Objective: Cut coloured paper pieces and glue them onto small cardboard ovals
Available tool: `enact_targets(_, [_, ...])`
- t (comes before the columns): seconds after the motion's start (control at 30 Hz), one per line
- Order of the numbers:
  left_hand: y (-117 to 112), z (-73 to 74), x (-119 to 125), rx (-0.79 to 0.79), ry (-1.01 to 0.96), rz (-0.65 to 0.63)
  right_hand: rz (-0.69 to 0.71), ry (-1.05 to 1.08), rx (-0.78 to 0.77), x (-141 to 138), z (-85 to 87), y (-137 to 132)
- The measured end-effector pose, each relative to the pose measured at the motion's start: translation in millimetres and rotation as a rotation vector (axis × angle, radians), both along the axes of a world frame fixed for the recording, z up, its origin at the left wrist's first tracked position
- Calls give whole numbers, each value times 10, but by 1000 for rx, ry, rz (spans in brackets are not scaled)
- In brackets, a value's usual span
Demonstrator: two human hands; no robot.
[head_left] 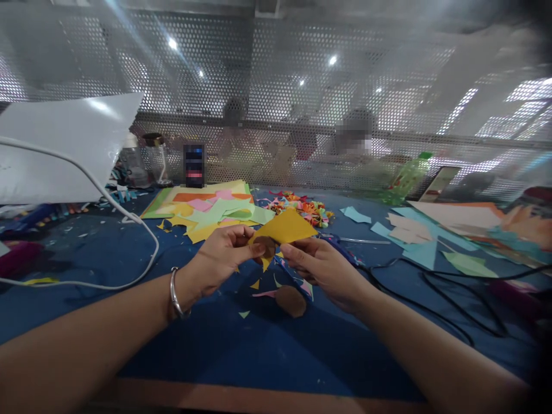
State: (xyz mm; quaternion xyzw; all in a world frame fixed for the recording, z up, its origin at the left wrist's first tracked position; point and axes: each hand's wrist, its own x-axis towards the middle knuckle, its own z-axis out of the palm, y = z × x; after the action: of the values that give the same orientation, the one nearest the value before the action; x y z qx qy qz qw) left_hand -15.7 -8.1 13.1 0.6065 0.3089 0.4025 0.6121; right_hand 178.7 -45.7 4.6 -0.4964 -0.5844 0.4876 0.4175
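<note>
A sheet of yellow paper [287, 226] is held up above the table between my two hands. My left hand [219, 253], with a silver bangle at its wrist, pinches the paper together with a round brown disc [269, 248] under the thumb. At the paper's right lower edge, my right hand [321, 264] grips with thumb and fingers. Below the hands a second brown disc [291, 301] lies on the blue table [276, 356], among small paper offcuts [255, 284].
Coloured paper sheets [224, 210] and a heap of small colourful pieces [302, 208] lie ahead. A white cable [150, 253] loops at left, a black cable [435, 276] at right. Farther back stand a phone [194, 165] and a green bottle [407, 178], before a perforated metal screen [293, 75].
</note>
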Motion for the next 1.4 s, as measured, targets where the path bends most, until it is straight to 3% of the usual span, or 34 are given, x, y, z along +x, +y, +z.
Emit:
enact_targets(0.43, [-12, 8, -6, -23, 44, 42, 44, -5, -3, 5, 25, -12])
enact_targets(0.6, [21, 15, -4, -48, 30, 134, 63, -40, -23, 25, 43, -21])
enact_targets(0.73, [45, 11, -7, -118, 24, 193, 56, -86, 78, 15, 45, -15])
enact_targets(0.87, [26, -5, 15, -87, 18, 135, 35, -169, 200, -5, -9, 20])
enact_targets(1.03, [-9, -45, 41, 18, 115, 37, 27, -196, 246, -17, -90, 58])
enact_targets(1.4, [-57, -27, 78, -23, 22, -25, 49, -92, 268, -29, -90, 51])
